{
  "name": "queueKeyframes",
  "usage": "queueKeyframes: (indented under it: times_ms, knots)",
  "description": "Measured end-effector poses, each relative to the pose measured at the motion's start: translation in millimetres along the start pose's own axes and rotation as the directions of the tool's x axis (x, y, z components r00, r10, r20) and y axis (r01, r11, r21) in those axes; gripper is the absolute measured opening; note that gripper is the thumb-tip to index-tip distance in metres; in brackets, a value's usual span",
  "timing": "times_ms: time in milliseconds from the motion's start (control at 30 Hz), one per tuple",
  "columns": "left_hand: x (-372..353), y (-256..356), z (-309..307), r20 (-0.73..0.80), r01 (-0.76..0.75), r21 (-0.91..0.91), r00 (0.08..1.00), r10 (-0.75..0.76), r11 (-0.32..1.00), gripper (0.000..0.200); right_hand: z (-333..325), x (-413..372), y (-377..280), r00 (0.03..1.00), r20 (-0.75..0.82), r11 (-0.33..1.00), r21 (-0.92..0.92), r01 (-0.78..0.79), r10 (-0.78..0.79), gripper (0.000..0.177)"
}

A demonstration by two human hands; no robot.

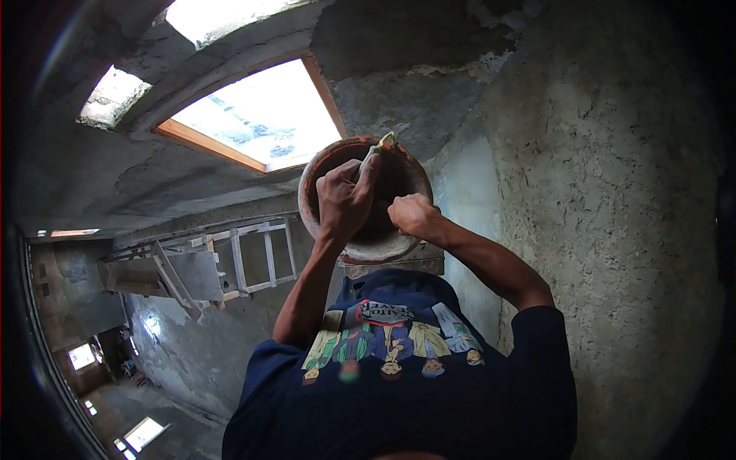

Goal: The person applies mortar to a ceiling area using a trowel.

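Note:
A round bucket [310, 201] with a reddish, cement-crusted rim is in front of my chest, its dark inside facing me. My left hand [346, 201] is over the bucket's left side, fingers curled and thumb pressed along a pale, yellowish cord [387, 141]. The cord's upper end lies at the far rim. My right hand [414, 215] is closed in a fist over the right part of the bucket's opening. Whatever it grips, if anything, is hidden by the fingers. The bottom of the bucket lies in shadow, and its contents cannot be made out.
A rough plastered wall [606, 176] rises close on my right. Beyond the bucket is a bright window opening with a wooden frame [211, 146]. A wooden ladder-like frame [268, 257] and planks stand at the left. Farther down on the left, a floor [115, 406] shows.

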State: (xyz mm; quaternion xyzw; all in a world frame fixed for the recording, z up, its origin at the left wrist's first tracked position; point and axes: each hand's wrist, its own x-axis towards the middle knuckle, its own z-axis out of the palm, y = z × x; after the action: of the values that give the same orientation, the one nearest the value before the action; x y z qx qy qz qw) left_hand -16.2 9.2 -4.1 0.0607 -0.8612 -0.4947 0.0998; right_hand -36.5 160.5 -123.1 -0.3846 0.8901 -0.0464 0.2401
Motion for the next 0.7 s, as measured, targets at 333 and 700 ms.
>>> queueKeyframes:
  times_ms: [333,700]
  knots:
    - [-14,27,-8,0.203,0.067,-0.063,0.978,-0.052,0.996,0.044,18,-3,14,0.981,-0.169,0.928,0.344,0.145,-0.091,0.022]
    - [-26,33,-10,0.180,-0.014,-0.063,0.983,0.026,0.998,0.042,28,28,-15,0.862,-0.482,0.720,0.542,0.433,-0.157,0.046]
